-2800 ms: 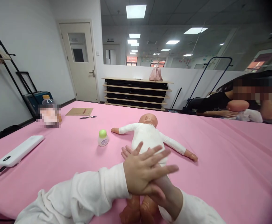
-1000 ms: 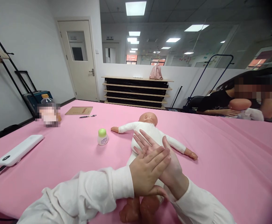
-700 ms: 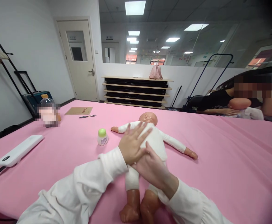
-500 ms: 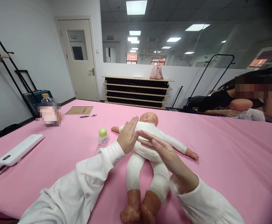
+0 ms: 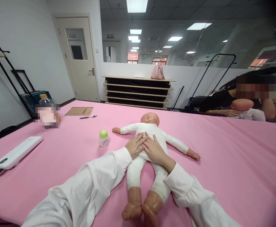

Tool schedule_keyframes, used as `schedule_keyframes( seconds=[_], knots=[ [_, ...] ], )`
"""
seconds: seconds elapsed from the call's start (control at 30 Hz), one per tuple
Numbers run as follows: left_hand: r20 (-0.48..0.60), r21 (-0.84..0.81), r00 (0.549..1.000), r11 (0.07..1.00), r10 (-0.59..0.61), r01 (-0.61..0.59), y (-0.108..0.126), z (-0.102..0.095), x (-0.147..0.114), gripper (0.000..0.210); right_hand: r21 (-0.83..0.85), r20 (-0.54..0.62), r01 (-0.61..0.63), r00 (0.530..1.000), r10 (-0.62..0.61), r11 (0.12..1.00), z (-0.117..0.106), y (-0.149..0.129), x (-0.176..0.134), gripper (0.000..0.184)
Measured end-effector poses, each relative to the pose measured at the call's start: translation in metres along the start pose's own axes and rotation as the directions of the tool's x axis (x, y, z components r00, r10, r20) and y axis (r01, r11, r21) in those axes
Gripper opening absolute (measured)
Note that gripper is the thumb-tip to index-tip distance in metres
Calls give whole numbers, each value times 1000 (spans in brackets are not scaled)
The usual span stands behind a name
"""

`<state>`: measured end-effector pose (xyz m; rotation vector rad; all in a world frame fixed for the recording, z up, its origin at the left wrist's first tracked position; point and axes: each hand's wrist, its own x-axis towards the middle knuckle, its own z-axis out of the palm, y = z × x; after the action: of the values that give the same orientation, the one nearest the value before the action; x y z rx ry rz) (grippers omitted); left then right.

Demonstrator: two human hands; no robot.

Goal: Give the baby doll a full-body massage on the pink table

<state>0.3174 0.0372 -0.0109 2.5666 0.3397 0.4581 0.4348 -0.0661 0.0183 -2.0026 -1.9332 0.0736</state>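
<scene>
While the baby doll point(image 5: 161, 137) lies on the pink sheet point(image 5: 225, 167) with its head at the far end, the left hand point(image 5: 135, 146) and right hand point(image 5: 155, 151) rest flat on the middle of its body. Both are open, fingers a little spread, holding nothing. So the hands look set in place; how much is left, I can't tell. The small bottle point(image 5: 104, 141) stands to the left, green cap point(image 5: 103, 133) on.
</scene>
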Motion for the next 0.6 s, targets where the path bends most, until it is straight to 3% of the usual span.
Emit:
schedule_keyframes(
  seconds=[0.2,0.3,0.4,0.5,0.6],
  knots=[
    [38,-12,989,989,-144,145,-8,5,-5,57,-155,113,-162,977,181,975,-8,13,-1,63],
    [-83,50,986,988,-143,147,-7,-1,-6,50,-72,145,-180,971,189,981,-26,25,-5,66],
    [-265,69,959,990,-103,125,1,-14,2,45,24,44,-216,976,215,976,-45,32,-7,52],
    [-365,20,930,999,-28,38,18,-25,18,50,44,-158,-276,947,279,960,-49,34,-1,43],
    [-404,-34,910,993,91,-114,37,-24,37,45,24,-323,-146,935,146,989,-31,36,8,40]
  ],
)
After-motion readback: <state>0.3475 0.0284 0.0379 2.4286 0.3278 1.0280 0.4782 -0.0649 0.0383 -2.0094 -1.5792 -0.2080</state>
